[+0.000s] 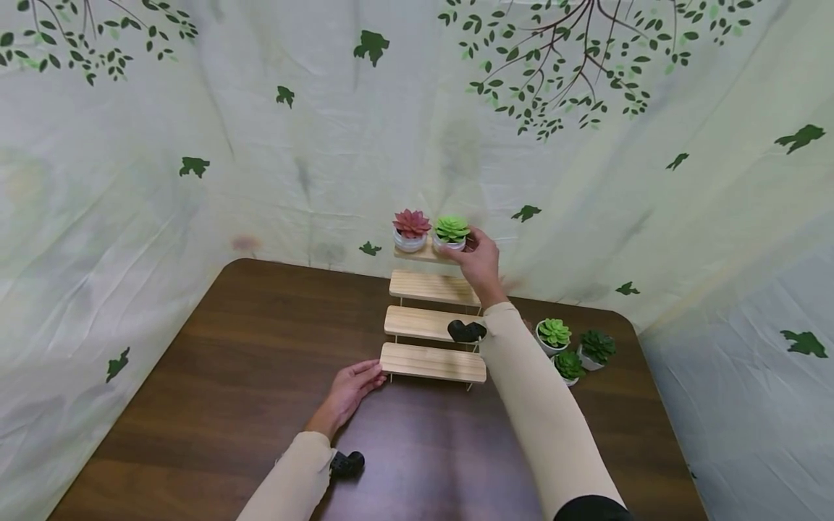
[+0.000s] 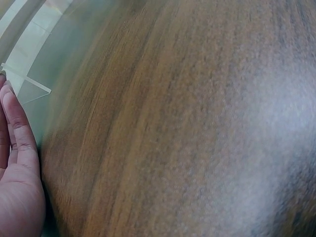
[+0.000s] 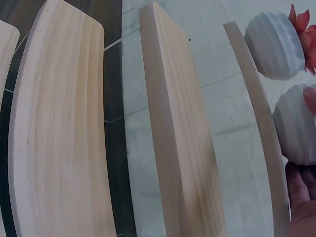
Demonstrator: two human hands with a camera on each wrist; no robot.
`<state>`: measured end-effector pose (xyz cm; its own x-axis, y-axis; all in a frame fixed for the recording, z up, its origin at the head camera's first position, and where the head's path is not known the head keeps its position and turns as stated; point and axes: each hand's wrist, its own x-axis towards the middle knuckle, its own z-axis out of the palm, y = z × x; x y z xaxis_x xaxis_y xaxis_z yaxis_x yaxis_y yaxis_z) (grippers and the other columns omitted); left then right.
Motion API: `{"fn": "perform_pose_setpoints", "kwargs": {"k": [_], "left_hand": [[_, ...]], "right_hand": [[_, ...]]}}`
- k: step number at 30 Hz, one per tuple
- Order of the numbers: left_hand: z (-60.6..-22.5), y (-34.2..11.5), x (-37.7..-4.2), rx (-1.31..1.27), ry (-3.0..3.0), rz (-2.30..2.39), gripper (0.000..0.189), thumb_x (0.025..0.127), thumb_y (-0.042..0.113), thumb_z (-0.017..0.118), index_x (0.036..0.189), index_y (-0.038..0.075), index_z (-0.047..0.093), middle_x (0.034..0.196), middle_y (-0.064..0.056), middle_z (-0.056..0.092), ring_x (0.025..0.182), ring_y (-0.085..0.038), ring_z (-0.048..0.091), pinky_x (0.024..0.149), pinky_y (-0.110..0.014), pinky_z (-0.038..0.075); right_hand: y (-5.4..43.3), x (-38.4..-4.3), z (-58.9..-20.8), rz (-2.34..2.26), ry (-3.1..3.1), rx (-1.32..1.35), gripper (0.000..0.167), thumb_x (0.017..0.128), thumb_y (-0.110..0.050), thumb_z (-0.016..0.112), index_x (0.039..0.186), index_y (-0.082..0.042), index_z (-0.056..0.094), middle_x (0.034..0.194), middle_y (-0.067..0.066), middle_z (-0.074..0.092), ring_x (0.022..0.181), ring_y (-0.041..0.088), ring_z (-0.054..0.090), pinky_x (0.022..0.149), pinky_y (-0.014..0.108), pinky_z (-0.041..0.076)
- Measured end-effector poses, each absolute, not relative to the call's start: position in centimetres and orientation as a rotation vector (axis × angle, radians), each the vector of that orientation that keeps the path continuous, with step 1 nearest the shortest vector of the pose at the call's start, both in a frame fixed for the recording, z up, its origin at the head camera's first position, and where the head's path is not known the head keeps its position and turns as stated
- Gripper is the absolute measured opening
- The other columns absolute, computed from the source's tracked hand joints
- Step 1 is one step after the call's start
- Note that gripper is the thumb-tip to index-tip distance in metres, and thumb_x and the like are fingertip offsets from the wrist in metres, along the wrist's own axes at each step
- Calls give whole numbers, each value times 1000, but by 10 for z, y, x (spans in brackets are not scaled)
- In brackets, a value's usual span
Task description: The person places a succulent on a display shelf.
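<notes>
Right wrist: right hand [image 3: 302,200] grips rounded, ridged pot [image 3: 295,131].

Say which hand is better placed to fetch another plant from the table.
Right hand, probably: more potted plants stand beside its forearm, though it must first release the green plant. The left hand is farther, at the lowest shelf.

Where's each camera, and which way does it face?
Head: on the head, facing forward and down at the four-tier wooden shelf; left hand, right hand and cream sleeves show.
Left wrist: worn there, facing the brown tabletop; left hand partly shows.
Right wrist: worn there, facing across the shelf; right hand partly shows.
Head and right wrist share the red succulent and gripped white pot.
</notes>
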<state>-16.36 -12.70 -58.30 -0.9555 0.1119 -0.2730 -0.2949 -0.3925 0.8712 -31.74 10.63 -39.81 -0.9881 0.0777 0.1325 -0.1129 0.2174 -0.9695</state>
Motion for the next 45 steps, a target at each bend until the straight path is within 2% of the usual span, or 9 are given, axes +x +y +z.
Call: {"fn": "perform_pose_setpoints", "kwargs": {"k": [12,18,22,30,39,45], "left_hand": [[-580,-121,-164,-254,1522,2418,16,95,-5,54,108,-5,64,84,-2,70,77,-10,66,76,-21,56],[-581,-120,-164,-238,1519,2410,17,95,-5,54,108,-4,65,84,-2,70,78,-10,67,76,-22,56],[-581,-118,-165,-268,1515,2411,17,95,-5,54,109,-6,64,84,-2,70,77,-10,67,75,-21,56],[-582,-118,-166,-300,1538,2408,23,94,-5,55,116,-12,59,85,-3,69,77,-11,67,76,-22,56],[-581,-123,-165,-327,1538,2415,25,95,-6,54,118,-14,56,85,-3,70,77,-11,67,76,-22,56],[-581,-125,-165,-299,1529,2408,24,95,-4,55,117,-12,58,86,-3,70,79,-11,66,77,-22,56]], "right_hand": [[107,-316,-402,1812,-2323,33,62,79,-14,81,132,-1,52,126,15,59,117,24,56,97,33,48],[115,-308,-403,1913,-2260,45,74,78,-16,82,141,-5,45,136,13,52,126,22,50,103,29,44],[128,-300,-404,1917,-2245,48,76,81,-14,79,144,-2,39,143,15,45,132,24,44,108,27,38],[168,-284,-416,1949,-2155,78,75,83,-10,77,144,2,36,142,21,43,133,30,42,109,32,38],[212,-263,-431,1933,-2088,9,67,85,-5,73,143,1,39,141,23,44,132,34,42,111,39,35],[237,-250,-444,1859,-2117,-85,62,85,-5,73,140,-2,45,136,19,50,128,33,46,107,40,39]]}}
